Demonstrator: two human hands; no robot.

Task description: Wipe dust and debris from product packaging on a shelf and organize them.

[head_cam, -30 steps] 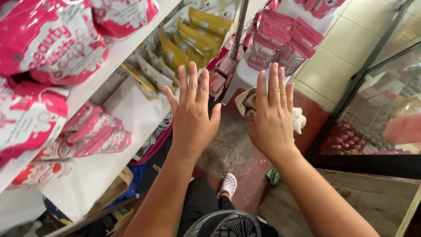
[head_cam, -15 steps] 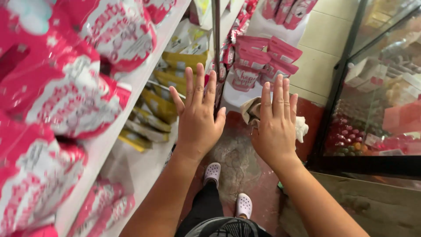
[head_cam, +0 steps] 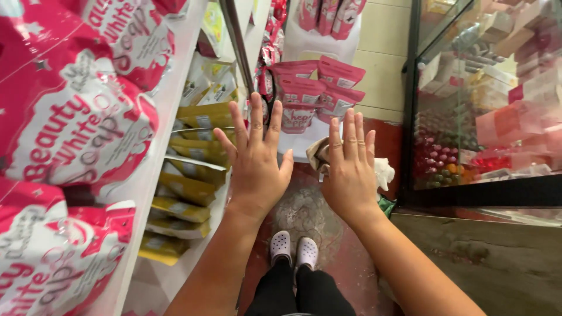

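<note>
My left hand [head_cam: 256,161] and my right hand [head_cam: 349,169] are held out flat in front of me, backs up, fingers spread, holding nothing. They hover side by side over a reddish floor [head_cam: 339,234], above my white clogs [head_cam: 294,249]. To the left of my left hand, yellow packets [head_cam: 187,175] lie stacked on a white shelf [head_cam: 153,175]. Beyond my right hand lies a crumpled white cloth [head_cam: 383,172].
Large pink and white bags [head_cam: 70,129] fill the near left shelf. Pink pouches [head_cam: 316,88] stand on a white stand ahead. A glass display case [head_cam: 492,99] with boxes and small bottles stands to the right, above a grey counter top [head_cam: 503,257].
The view has shifted closer to the left shelf, so the pink bags loom larger. Both hands stay flat and spread, side by side.
</note>
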